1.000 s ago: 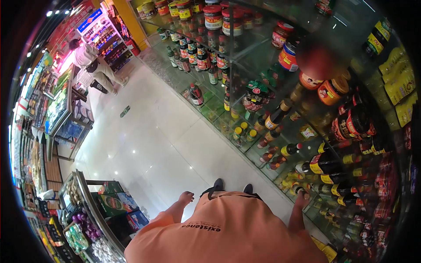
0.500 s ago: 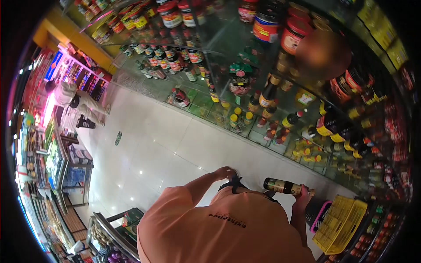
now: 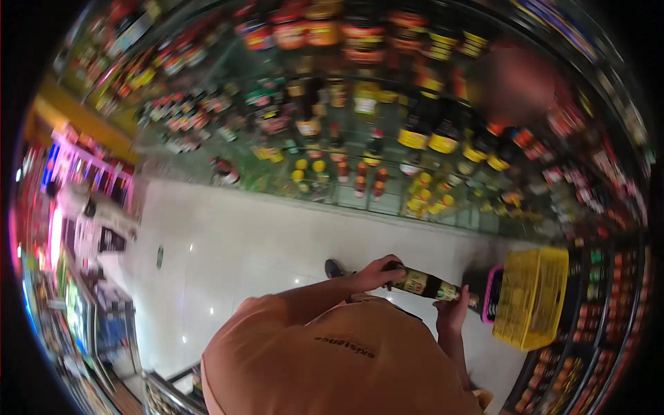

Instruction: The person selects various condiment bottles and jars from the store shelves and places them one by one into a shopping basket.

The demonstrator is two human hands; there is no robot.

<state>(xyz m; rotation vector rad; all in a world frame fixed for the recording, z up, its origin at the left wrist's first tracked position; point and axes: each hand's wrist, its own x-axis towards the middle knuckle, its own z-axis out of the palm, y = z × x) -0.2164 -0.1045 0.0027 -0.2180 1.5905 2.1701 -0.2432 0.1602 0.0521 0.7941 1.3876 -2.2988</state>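
A dark sauce bottle (image 3: 425, 283) with pale labels lies nearly level in front of my chest. My left hand (image 3: 379, 274) is closed around its base end. At the neck end, my right hand (image 3: 453, 310) grips it, the fingers partly hidden by the bottle. The neck tip points right, towards a yellow plastic basket (image 3: 531, 297). Ahead of both hands stands a glass shelf unit (image 3: 290, 197) with several jars and sauce bottles, blurred by motion.
A pink-rimmed dark basket (image 3: 492, 294) stands beside the yellow one. More shelves of jars (image 3: 595, 311) line the right side. At the far left, a person (image 3: 93, 207) in light clothing is near a pink-lit display. Pale tiled floor (image 3: 228, 238) runs between the shelves.
My left hand has moved right and taken hold of the bottle's base end; my right hand still grips the neck end. The view has turned, so the shelves appear shifted left.
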